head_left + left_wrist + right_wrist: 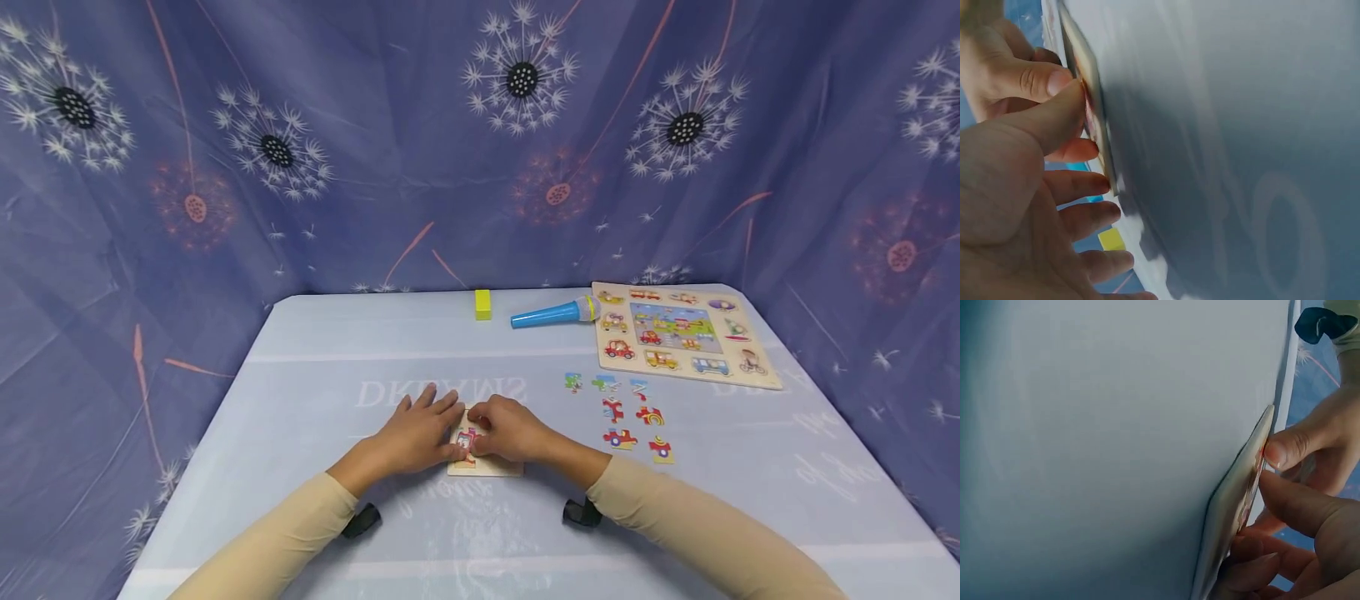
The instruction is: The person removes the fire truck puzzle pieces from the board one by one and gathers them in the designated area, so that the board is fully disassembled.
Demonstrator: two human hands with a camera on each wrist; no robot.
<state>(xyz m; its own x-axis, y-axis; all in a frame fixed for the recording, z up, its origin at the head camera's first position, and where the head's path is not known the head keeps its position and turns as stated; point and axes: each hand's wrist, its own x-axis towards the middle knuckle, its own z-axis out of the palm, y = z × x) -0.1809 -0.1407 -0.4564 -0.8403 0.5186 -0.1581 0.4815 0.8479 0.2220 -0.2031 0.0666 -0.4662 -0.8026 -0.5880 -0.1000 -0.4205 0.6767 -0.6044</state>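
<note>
A small wooden puzzle board (pixel 498 469) lies on the table between the two hands, with a red and pink picture piece (pixel 465 439) set in its left part. My left hand (pixel 420 435) rests at the board's left side, its fingers spread and fairly straight. Its thumb (pixel 1063 112) presses on the picture. From the right, my right hand (pixel 513 429) reaches over the board with curled fingers, and its thumb and fingers pinch a jigsaw piece that they mostly cover. The board (pixel 1244 481) appears nearly edge-on in the right wrist view.
Several loose jigsaw pieces (pixel 619 438) lie right of the board. Behind them is a larger wooden vehicle puzzle (pixel 750 342). A blue toy microphone (pixel 546 315) and a yellow block (pixel 483 305) lie near the table's back edge, before a patterned curtain (pixel 420 150).
</note>
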